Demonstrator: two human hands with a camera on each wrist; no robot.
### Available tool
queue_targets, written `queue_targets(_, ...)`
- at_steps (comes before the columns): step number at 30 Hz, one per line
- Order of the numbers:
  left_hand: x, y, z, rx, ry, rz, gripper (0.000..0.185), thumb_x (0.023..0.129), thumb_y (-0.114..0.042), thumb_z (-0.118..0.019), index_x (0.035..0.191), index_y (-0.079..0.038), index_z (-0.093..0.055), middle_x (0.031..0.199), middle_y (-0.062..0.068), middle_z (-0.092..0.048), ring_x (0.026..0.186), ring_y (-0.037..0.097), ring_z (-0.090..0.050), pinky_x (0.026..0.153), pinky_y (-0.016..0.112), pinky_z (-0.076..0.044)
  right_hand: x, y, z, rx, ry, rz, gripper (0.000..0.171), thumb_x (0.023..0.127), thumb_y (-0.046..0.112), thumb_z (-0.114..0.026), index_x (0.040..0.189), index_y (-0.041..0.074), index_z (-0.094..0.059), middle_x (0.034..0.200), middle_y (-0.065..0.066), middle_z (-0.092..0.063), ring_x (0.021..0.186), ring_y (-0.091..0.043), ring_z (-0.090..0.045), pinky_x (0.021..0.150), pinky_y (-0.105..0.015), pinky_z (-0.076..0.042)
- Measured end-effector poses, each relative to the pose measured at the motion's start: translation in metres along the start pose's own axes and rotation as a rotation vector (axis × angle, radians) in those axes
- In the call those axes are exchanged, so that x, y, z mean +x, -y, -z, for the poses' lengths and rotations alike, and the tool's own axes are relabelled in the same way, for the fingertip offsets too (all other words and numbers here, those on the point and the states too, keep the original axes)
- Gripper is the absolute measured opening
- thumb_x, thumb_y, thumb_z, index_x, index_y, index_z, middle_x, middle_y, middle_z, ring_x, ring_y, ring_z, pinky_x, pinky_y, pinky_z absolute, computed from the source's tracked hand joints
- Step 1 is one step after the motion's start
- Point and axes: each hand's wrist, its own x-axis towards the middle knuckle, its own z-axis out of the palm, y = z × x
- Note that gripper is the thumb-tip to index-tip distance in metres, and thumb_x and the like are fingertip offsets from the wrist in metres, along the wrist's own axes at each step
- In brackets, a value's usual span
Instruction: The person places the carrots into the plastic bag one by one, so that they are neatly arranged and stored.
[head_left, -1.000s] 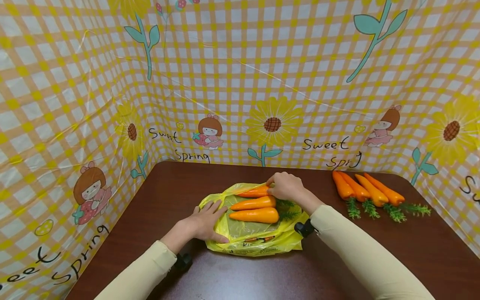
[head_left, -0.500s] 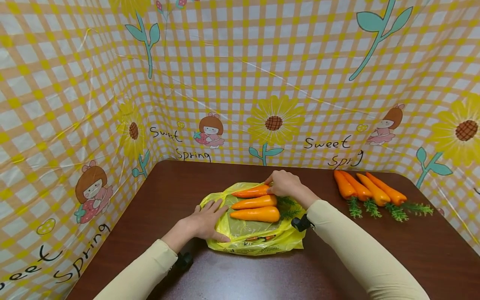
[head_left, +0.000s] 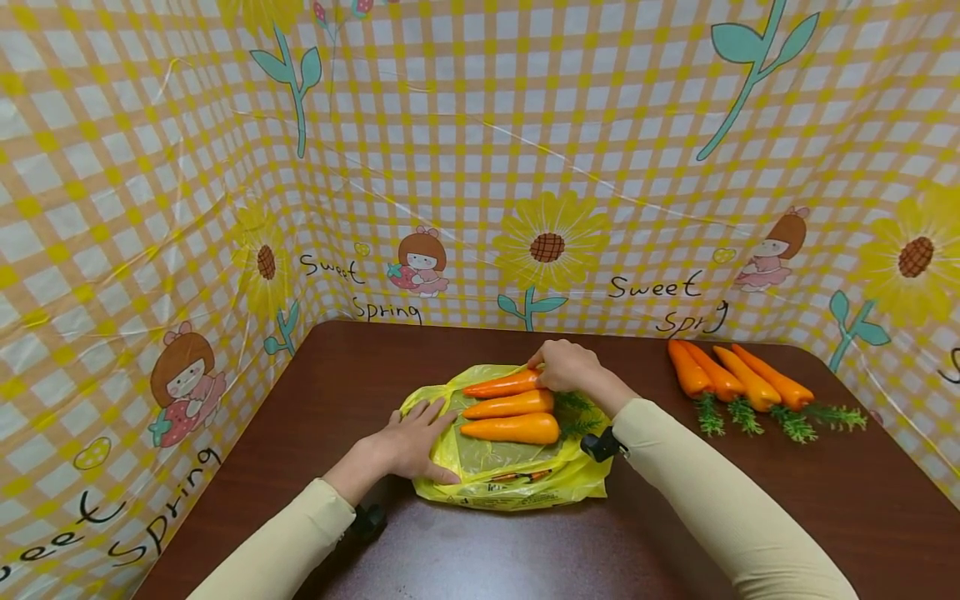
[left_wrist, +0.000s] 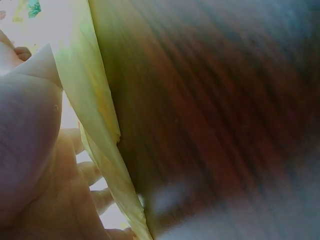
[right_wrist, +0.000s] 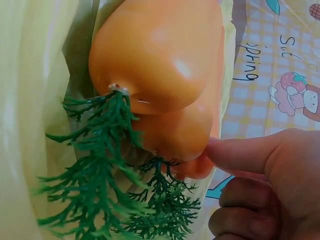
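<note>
No real movement since earlier frames. Left hand (head_left: pixel 408 446) flat, fingers straight, pressing yellow bag (head_left: pixel 517 483) at bench (head_left: pixel 360 367) centre. Right hand (head_left: pixel 570 367) pinches far carrot (head_left: pixel 502 385), 12 o'clock of the three carrots lying on the bag.

Both arms reach forward in cream sleeves. The left hand (head_left: pixel 408 446) lies flat, palm down, fingers spread. The right hand (head_left: pixel 567 367) is farther ahead, knuckles up, fingers curled and pinching.
</note>
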Motion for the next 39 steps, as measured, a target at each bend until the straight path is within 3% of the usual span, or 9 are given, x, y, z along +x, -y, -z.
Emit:
queue_targets(3, 0.000, 0.000, 0.000, 0.004, -0.002, 0.001, 0.104, 0.082, -0.071, -0.067, 0.162, -0.020, -0.023, 0.170, 0.010, -0.010, 0.155, 0.037, -0.013, 0.116, 0.068, -0.020, 0.000, 0.000, 0.001, 0.015, -0.001, -0.003, 0.037, 0.095, 0.021, -0.070, 0.132, 0.021, -0.070, 0.135, -0.013, -0.065, 0.081, -0.024, -0.062, 0.057, -0.033, -0.036)
queue_targets(11, -0.002, -0.003, 0.001, -0.005, 0.006, 0.013, 0.103, 0.083, -0.070, -0.068, 0.162, -0.020, -0.024, 0.170, 0.010, -0.009, 0.156, 0.036, -0.012, 0.117, 0.067, -0.020, -0.012, -0.001, 0.011, 0.075, -0.023, 0.047, 0.039, 0.095, 0.019, -0.068, 0.134, 0.018, -0.068, 0.140, -0.014, -0.062, 0.103, -0.031, -0.067, 0.064, -0.036, -0.049)
queue_targets(16, -0.002, -0.003, 0.001, -0.004, 0.009, 0.016, 0.103, 0.083, -0.070, -0.067, 0.163, -0.021, -0.023, 0.170, 0.010, -0.008, 0.156, 0.036, -0.012, 0.117, 0.067, -0.019, -0.023, -0.005, 0.023, 0.114, -0.049, 0.079, 0.038, 0.096, 0.021, -0.069, 0.134, 0.017, -0.068, 0.144, -0.017, -0.057, 0.110, -0.035, -0.065, 0.064, -0.035, -0.050)
queue_targets(19, -0.001, -0.003, 0.001, -0.004, 0.012, 0.020, 0.104, 0.083, -0.070, -0.067, 0.163, -0.021, -0.022, 0.170, 0.009, -0.008, 0.156, 0.035, -0.012, 0.117, 0.067, -0.019, -0.030, -0.010, 0.030, 0.141, -0.063, 0.091, 0.039, 0.096, 0.022, -0.069, 0.135, 0.015, -0.067, 0.143, -0.020, -0.057, 0.100, -0.032, -0.068, 0.062, -0.031, -0.045)
queue_targets(21, -0.001, -0.003, 0.001, -0.003, 0.011, 0.022, 0.104, 0.083, -0.070, -0.067, 0.163, -0.021, -0.023, 0.170, 0.009, -0.009, 0.156, 0.035, -0.012, 0.117, 0.067, -0.019, -0.034, -0.015, 0.034, 0.168, -0.075, 0.094, 0.040, 0.096, 0.023, -0.070, 0.135, 0.013, -0.066, 0.140, -0.022, -0.059, 0.076, -0.024, -0.066, 0.058, -0.030, -0.041)
queue_targets(24, -0.001, -0.003, 0.001, -0.006, 0.007, 0.023, 0.104, 0.082, -0.070, -0.068, 0.162, -0.021, -0.023, 0.170, 0.009, -0.009, 0.156, 0.035, -0.012, 0.117, 0.067, -0.019, -0.039, -0.023, 0.040, 0.201, -0.098, 0.091, 0.042, 0.096, 0.023, -0.069, 0.135, 0.011, -0.066, 0.128, -0.022, -0.066, 0.049, -0.013, -0.044, 0.055, -0.029, -0.035)
queue_targets(28, -0.001, -0.002, 0.001, -0.010, 0.009, 0.018, 0.104, 0.082, -0.070, -0.068, 0.163, -0.021, -0.023, 0.170, 0.009, -0.009, 0.156, 0.036, -0.012, 0.117, 0.067, -0.019, -0.046, -0.035, 0.047, 0.231, -0.129, 0.085, 0.042, 0.096, 0.024, -0.068, 0.135, 0.009, -0.066, 0.121, -0.022, -0.069, 0.047, -0.010, -0.031, 0.053, -0.030, -0.034)
queue_targets(36, -0.002, -0.003, 0.001, -0.006, 0.005, 0.016, 0.104, 0.083, -0.070, -0.068, 0.162, -0.021, -0.023, 0.170, 0.010, -0.009, 0.156, 0.036, -0.013, 0.117, 0.067, -0.019, -0.058, -0.060, 0.054, 0.242, -0.233, 0.064, 0.042, 0.096, 0.028, -0.068, 0.133, 0.008, -0.067, 0.088, -0.018, -0.069, 0.053, -0.015, -0.042, 0.054, -0.032, -0.037)
queue_targets(39, -0.003, -0.004, 0.000, 0.000, 0.004, 0.018, 0.104, 0.082, -0.070, -0.068, 0.162, -0.020, -0.025, 0.170, 0.010, -0.011, 0.155, 0.036, -0.014, 0.116, 0.067, -0.021, -0.062, -0.068, 0.055, 0.263, -0.251, 0.053, 0.043, 0.096, 0.029, -0.068, 0.133, 0.008, -0.067, 0.092, -0.012, -0.068, 0.055, -0.017, -0.046, 0.055, -0.033, -0.039)
